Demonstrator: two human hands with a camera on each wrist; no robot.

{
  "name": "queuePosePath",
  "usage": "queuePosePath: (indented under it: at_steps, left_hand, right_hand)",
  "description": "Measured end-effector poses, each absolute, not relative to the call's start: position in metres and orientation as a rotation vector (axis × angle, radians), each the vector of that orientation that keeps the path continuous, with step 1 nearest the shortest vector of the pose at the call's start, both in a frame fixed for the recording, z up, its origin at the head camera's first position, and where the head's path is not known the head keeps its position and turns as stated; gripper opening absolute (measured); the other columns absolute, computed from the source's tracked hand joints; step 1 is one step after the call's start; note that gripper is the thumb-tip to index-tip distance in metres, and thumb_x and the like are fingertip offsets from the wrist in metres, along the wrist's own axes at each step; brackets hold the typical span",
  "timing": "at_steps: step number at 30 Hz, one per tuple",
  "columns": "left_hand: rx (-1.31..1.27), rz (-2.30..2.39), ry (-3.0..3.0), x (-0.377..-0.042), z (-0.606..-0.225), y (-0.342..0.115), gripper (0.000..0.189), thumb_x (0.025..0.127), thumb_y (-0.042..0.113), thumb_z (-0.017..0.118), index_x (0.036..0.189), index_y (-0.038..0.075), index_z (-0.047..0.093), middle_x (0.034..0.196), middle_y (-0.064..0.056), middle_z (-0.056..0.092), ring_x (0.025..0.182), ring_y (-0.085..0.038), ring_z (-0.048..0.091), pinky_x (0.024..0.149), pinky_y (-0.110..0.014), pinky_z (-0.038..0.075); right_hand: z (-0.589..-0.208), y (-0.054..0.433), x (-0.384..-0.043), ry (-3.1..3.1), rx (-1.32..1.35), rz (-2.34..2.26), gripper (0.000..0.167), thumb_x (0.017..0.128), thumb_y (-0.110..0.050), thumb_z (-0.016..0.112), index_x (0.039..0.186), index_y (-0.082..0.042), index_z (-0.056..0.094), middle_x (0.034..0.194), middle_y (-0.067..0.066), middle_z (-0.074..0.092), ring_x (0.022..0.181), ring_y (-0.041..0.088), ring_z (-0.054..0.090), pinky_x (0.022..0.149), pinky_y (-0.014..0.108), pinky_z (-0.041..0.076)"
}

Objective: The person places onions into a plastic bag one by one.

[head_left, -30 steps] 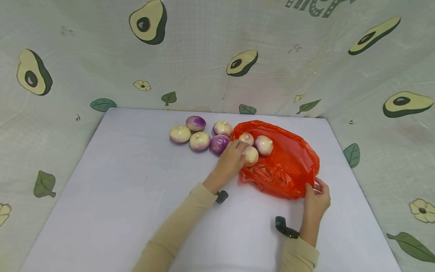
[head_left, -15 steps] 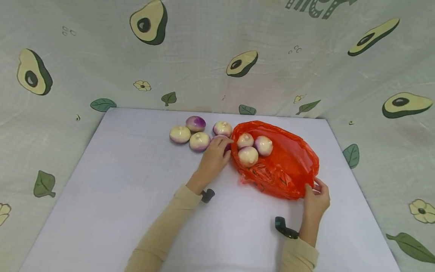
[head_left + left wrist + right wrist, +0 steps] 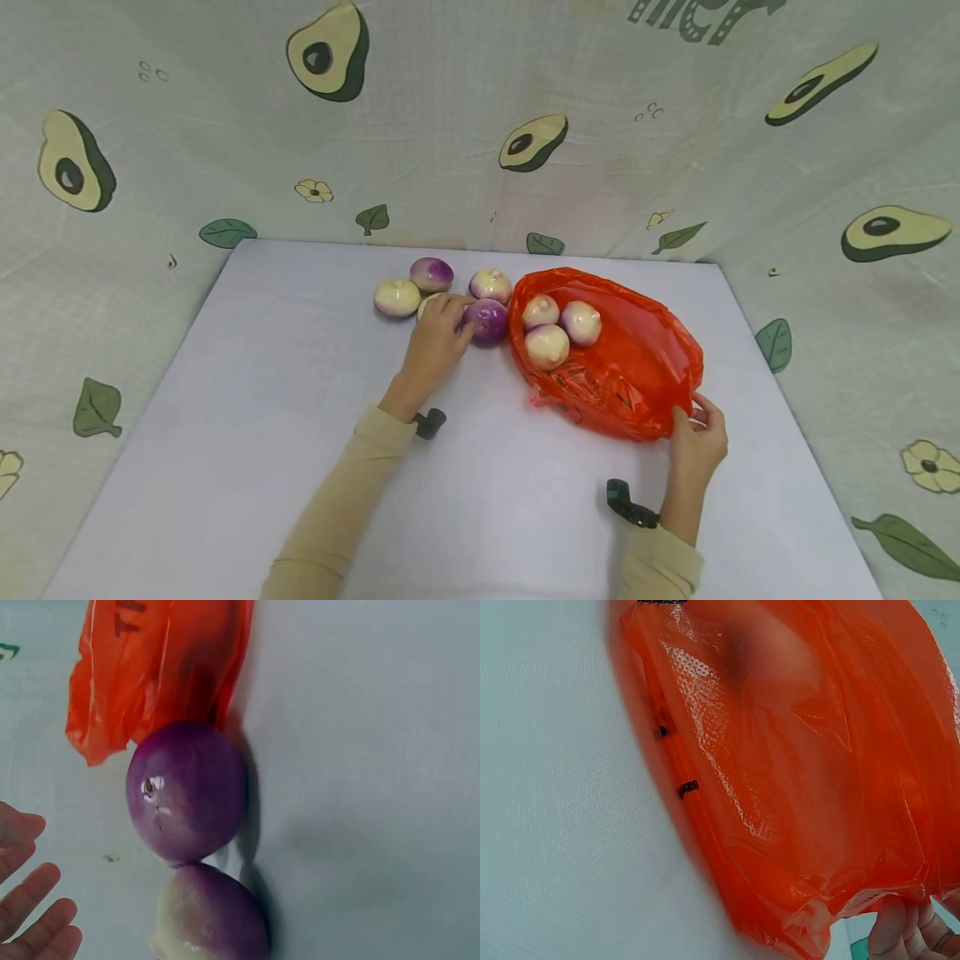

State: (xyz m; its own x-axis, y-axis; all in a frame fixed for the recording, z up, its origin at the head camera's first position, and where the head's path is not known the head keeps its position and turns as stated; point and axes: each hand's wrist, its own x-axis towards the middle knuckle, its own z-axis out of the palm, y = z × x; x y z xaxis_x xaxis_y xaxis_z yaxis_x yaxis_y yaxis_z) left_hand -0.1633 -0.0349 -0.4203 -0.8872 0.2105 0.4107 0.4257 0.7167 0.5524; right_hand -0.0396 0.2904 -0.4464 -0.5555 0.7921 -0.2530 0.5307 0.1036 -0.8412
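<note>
An orange-red plastic bag (image 3: 637, 358) lies with its mouth spread, and three white-and-purple onions (image 3: 547, 346) sit at its left side. My right hand (image 3: 697, 433) pinches the bag's near right rim; the right wrist view shows the thumb and fingers (image 3: 911, 930) at the plastic edge. My left hand (image 3: 435, 337) reaches over a pale onion and partly hides it, with a purple onion (image 3: 487, 322) just right of the fingertips. In the left wrist view the fingers (image 3: 45, 926) are apart and fairly straight, away from the purple onion (image 3: 187, 795) and a half-white onion (image 3: 210, 919).
More onions stand to the left of the bag: a pale one (image 3: 397, 297), a purple one (image 3: 431, 274) and a white-topped one (image 3: 491, 285). The white table (image 3: 300, 400) meets a hanging cloth (image 3: 435, 125) printed with avocados at the back.
My left hand has let go of an onion inside the bag and moved left, past the purple onion to the pale one. The right hand keeps its hold on the bag.
</note>
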Motion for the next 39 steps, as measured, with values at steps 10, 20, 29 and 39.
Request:
queuePosePath:
  at_steps: [10, 20, 29, 39]
  left_hand:
    - [-0.403, -0.984, -2.606, -0.168, -0.425, -0.051, 0.040, 0.079, 0.012, 0.069, 0.117, 0.006, 0.059, 0.119, -0.013, 0.056, 0.108, -0.031, 0.052, 0.086, -0.044, 0.050]
    - [-0.306, -1.004, -2.698, -0.177, -0.440, -0.065, 0.048, 0.079, 0.020, 0.073, 0.122, 0.007, 0.056, 0.120, -0.015, 0.053, 0.109, -0.034, 0.049, 0.088, -0.048, 0.047]
    - [-0.254, -0.990, -2.764, -0.181, -0.451, -0.071, 0.052, 0.080, 0.024, 0.072, 0.125, 0.006, 0.054, 0.120, -0.018, 0.051, 0.108, -0.035, 0.049, 0.083, -0.050, 0.048]
    - [-0.232, -1.069, -2.885, -0.192, -0.460, -0.068, 0.065, 0.080, 0.023, 0.071, 0.137, 0.019, 0.039, 0.128, -0.020, 0.041, 0.112, -0.040, 0.046, 0.078, -0.055, 0.049]
  right_hand:
    - [-0.447, 0.290, -0.040, -2.119, -1.324, 1.417, 0.043, 0.094, -0.028, 0.049, 0.136, -0.020, 0.046, 0.100, -0.009, 0.043, 0.087, 0.006, 0.041, 0.062, 0.002, 0.040]
    - [-0.446, 0.289, -0.040, -2.123, -1.323, 1.416, 0.043, 0.094, -0.028, 0.048, 0.136, -0.020, 0.046, 0.101, -0.009, 0.044, 0.088, 0.006, 0.041, 0.063, 0.003, 0.040]
    - [-0.446, 0.289, -0.040, -2.115, -1.326, 1.433, 0.043, 0.094, -0.028, 0.048, 0.136, -0.020, 0.046, 0.101, -0.009, 0.044, 0.089, 0.006, 0.041, 0.063, 0.003, 0.040]
    - [-0.447, 0.289, -0.041, -2.121, -1.330, 1.420, 0.043, 0.094, -0.028, 0.048, 0.136, -0.019, 0.046, 0.101, -0.009, 0.043, 0.089, 0.006, 0.041, 0.063, 0.003, 0.040]
